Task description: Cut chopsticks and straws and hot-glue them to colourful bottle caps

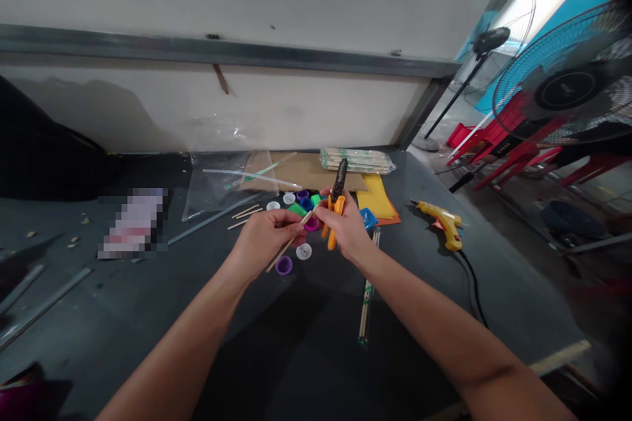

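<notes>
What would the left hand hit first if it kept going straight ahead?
Probably the green cap on the table, though the left hand's height above it is hard to judge.

The cutters [334,227] have orange handles and a dark head, and the thin stick [291,247] is pale tan. Bottle caps [296,209] on the dark grey desk [123,322] come in purple, green, blue and white, near a yellow sheet [375,196] lying on an orange sheet [391,218], while the glue gun [444,223] is yellow with a black cord and the chairs [503,145] are red.
</notes>
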A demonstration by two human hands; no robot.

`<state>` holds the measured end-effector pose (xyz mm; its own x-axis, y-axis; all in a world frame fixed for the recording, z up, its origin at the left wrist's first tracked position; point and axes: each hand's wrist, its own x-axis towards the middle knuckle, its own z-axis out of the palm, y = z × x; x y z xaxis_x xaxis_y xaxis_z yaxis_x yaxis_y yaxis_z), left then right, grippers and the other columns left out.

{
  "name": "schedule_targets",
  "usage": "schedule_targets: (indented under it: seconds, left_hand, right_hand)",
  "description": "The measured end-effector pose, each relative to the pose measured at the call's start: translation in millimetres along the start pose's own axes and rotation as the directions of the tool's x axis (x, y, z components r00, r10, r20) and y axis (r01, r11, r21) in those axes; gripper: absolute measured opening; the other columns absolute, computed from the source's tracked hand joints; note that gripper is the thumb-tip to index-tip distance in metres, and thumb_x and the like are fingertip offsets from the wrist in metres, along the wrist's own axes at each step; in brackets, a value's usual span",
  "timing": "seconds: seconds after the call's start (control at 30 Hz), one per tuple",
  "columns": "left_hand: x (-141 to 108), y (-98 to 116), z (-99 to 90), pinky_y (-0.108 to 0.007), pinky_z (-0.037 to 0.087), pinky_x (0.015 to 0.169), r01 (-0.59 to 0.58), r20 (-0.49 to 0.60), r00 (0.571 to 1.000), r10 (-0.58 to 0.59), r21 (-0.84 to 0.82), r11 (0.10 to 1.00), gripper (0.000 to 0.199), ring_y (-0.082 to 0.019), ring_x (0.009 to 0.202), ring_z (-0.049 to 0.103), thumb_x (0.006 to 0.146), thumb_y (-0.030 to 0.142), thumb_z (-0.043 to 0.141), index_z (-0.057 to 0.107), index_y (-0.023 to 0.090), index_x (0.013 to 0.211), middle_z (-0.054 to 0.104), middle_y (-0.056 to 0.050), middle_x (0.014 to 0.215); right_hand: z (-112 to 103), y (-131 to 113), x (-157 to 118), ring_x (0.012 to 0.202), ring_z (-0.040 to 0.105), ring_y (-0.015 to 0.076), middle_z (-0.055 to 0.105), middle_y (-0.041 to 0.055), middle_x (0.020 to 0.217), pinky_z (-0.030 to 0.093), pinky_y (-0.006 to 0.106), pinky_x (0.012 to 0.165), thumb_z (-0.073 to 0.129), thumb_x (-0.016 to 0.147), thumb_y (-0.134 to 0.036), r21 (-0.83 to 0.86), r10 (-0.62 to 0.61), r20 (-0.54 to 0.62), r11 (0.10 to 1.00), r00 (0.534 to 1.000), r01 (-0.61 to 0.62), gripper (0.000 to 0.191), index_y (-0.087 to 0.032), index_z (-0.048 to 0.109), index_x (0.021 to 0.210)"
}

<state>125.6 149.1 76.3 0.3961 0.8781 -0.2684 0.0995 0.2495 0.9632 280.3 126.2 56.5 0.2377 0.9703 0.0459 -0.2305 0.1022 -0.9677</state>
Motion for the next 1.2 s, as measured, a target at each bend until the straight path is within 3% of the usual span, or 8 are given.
schedule_targets:
  seconds: [0.23,0.5,0.9,1.07,1.2]
  left_hand:
    - [-1.9,-1.4,-1.8,-0.030,0.055,0.071,0.090,0.079,0.993,-0.086,-0.049,0.995,0.012,-0.016,0.067,0.069,0.068,0.026,0.071,0.067,0.016,0.074,0.071,0.000,0.070]
    - [-2.0,1.7,-0.1,-0.032,0.055,0.076,0.094,0.071,0.993,-0.090,-0.057,0.994,0.006,-0.016,0.067,0.069,0.070,0.022,0.069,0.068,0.016,0.072,0.070,-0.001,0.068]
    - [-1.5,-0.3,-1.1,-0.029,0.055,0.070,0.084,0.065,0.995,-0.082,-0.018,0.996,0.004,-0.015,0.065,0.069,0.072,0.019,0.067,0.069,0.016,0.071,0.070,0.000,0.069]
    - [1.3,-4.1,-4.5,-0.030,0.055,0.074,0.112,0.089,0.990,-0.109,-0.020,0.994,0.006,-0.016,0.069,0.070,0.073,0.023,0.068,0.070,0.017,0.071,0.071,0.000,0.068]
    - [3.2,-2.2,-19.1,-0.029,0.055,0.072,0.140,0.156,0.976,-0.150,0.071,0.988,0.012,-0.017,0.072,0.070,0.074,0.029,0.068,0.071,0.018,0.077,0.074,-0.002,0.073]
  right_hand:
    - [0.0,2.9,-2.0,0.054,0.050,0.0093,0.051,-0.0082,0.066,0.040,0.023,0.051,0.065,0.064,-0.019,0.050,-0.040,0.070,0.998,0.997,0.036,0.033,-0.022,0.047,0.092]
    - [5.8,2.0,-7.4,0.057,0.050,0.0100,0.050,-0.0074,0.069,0.041,0.023,0.051,0.065,0.065,-0.020,-0.004,-0.056,0.099,0.998,0.993,0.057,0.036,-0.023,0.044,0.094]
    - [6.2,4.7,-7.6,0.062,0.052,0.0107,0.051,-0.0065,0.070,0.043,0.025,0.058,0.064,0.066,-0.019,-0.019,-0.082,0.120,0.996,0.989,0.085,0.034,-0.023,0.046,0.094]
    - [3.0,9.4,-2.4,0.056,0.051,0.0094,0.051,-0.0085,0.065,0.043,0.024,0.055,0.064,0.064,-0.016,0.000,-0.079,0.084,0.997,0.993,0.079,0.034,-0.023,0.045,0.091]
    - [-3.8,10.2,4.5,0.053,0.054,0.0099,0.053,-0.0085,0.066,0.046,0.024,0.051,0.066,0.063,-0.016,0.065,-0.065,0.014,0.996,0.998,0.064,0.035,-0.023,0.046,0.091]
